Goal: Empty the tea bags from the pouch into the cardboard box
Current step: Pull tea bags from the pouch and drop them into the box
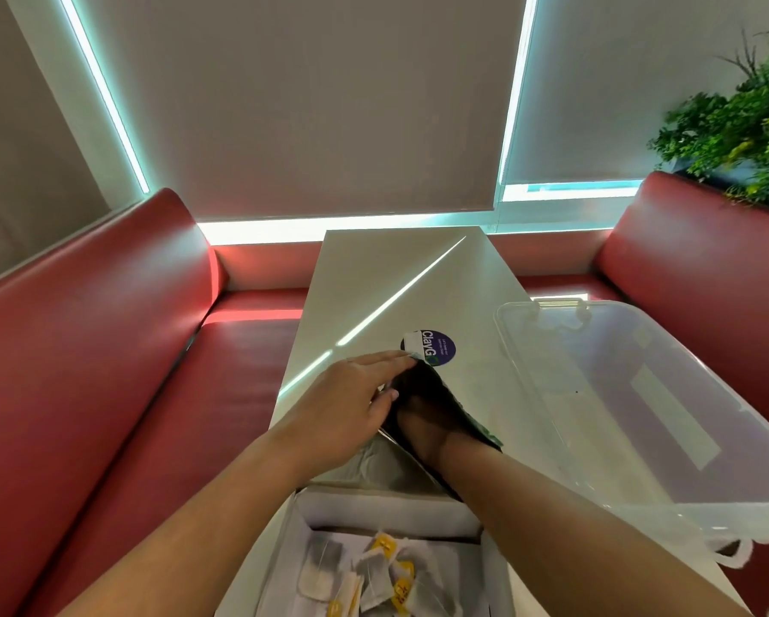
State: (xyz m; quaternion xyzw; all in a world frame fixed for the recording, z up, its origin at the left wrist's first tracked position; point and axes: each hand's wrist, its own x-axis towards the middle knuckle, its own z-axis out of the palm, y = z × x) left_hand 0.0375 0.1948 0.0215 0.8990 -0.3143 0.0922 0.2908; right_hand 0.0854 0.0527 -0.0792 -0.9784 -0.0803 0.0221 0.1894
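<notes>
A dark foil pouch with a silver lining is held up over the table, just behind the white cardboard box at the bottom edge. My left hand grips the pouch's upper left edge between thumb and fingers, spreading its mouth. My right hand reaches into the pouch mouth. It sits in shadow there, and I cannot see whether its fingers hold anything. Several tea bags with yellow tags lie loose in the open box.
A clear plastic tub lies tilted on the table's right side, close to my right forearm. A round dark sticker is on the white table behind the pouch. Red benches flank the table, with a plant at the far right.
</notes>
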